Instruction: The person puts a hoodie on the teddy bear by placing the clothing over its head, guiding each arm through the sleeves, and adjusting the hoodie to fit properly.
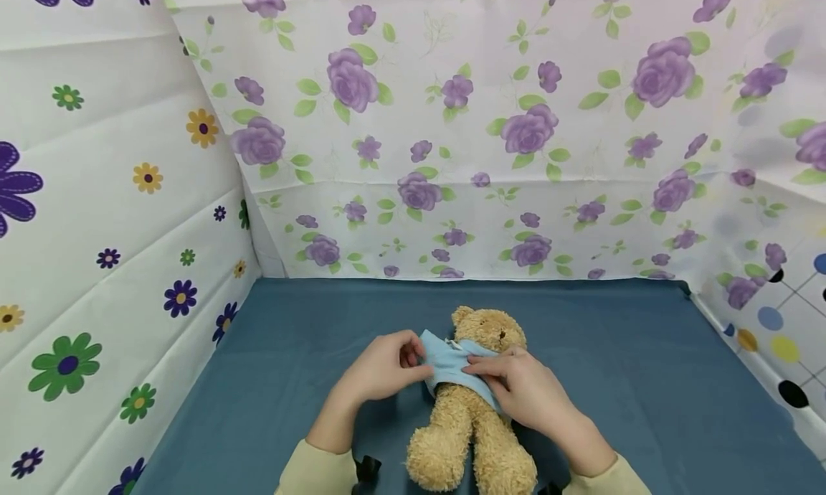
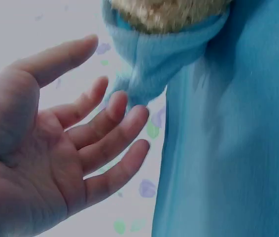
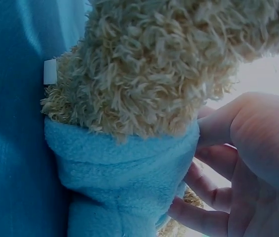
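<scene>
A curly tan teddy bear (image 1: 452,409) lies on its back, head away from me and legs toward me. It wears a light blue top (image 1: 448,366) with a white cord at the neck. My right hand (image 1: 532,387) holds the top at the bear's chest and side, thumb near the hem and fingers higher up. Beside the top's left sleeve is my left hand (image 1: 387,366); in the left wrist view its fingers (image 2: 115,128) are spread and loosely bent, with no cloth between them. The bear's arm on the right is hidden behind my right hand.
The bear lies on a blue-grey cloth surface (image 1: 310,323). Flower-printed white sheets (image 1: 387,158) hang at the back and along both sides. A small white tag (image 3: 50,72) sticks out of the bear's fur. Black straps (image 1: 366,470) show at my wrists.
</scene>
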`<state>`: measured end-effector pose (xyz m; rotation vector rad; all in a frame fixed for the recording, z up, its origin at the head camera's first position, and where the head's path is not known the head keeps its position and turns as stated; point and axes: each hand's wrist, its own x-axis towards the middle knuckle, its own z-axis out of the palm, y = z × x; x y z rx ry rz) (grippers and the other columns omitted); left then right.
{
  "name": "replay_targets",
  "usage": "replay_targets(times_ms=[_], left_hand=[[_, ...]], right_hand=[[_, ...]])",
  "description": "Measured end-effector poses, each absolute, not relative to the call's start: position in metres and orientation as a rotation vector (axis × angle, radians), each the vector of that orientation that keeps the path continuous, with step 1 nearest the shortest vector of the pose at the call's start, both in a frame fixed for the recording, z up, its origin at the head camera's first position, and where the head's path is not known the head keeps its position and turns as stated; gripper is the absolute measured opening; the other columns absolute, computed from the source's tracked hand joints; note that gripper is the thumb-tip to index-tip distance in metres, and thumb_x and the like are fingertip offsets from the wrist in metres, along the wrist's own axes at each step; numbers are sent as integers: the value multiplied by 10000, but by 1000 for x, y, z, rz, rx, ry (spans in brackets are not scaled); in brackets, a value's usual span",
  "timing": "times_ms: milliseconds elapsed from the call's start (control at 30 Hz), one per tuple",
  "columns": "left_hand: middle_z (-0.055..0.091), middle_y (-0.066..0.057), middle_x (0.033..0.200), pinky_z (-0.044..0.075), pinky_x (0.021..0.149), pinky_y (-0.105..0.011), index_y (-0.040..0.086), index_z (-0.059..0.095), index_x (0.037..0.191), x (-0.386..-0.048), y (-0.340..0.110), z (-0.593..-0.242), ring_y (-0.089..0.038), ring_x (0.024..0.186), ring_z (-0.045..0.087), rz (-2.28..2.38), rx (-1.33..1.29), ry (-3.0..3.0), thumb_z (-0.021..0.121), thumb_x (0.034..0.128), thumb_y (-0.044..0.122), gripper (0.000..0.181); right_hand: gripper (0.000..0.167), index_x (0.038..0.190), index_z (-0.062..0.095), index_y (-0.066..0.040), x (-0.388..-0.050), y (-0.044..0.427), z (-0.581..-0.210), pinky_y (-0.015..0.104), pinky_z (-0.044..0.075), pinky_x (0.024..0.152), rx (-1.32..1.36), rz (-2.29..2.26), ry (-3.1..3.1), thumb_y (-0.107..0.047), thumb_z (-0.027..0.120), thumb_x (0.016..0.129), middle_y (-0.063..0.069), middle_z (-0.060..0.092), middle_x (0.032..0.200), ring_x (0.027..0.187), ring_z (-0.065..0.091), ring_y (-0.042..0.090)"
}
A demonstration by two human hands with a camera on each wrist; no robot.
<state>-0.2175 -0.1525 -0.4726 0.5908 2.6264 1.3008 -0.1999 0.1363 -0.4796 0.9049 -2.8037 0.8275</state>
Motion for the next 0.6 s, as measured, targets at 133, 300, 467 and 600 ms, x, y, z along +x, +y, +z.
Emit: replay_targets(times_ms=[133,300,467,600], left_hand=[[663,-20,1009,518,713,-381,89,689,1169,-221,-156,-475,-198,851,624,1399,437,2746,679,1080,210,150],[719,-43,1151,546,823,-439,85,724,1248,-226,-153,-481,-239,1016,679,1454,401,2743,553,1136,137,212],[737,-10,1090,527,767,-400,99,774,1190,-228,-152,-486,-187,891,663,1417,512,2664,557,1127,104,227],[751,28,995,520,687,-345,122,823,1132,-227,-153,-488,-131,781,640,1374,552,2645,670,1067,97,169]], right_hand=[[326,1249,801,-311,-200,135,-479,303,434,725,877,820,-2807,-78,714,1037,-150,714,1354,891,578,58],[282,1202,802,-342,-200,134,-479,356,480,806,824,809,-2826,-124,701,1056,-153,738,1294,945,626,65],[258,1189,801,-344,-200,133,-479,383,461,826,811,810,-2839,-144,702,1058,-149,757,1227,860,589,8],[253,1194,800,-347,-200,133,-481,372,469,813,810,802,-2838,-156,704,1059,-150,761,1199,875,589,15]])
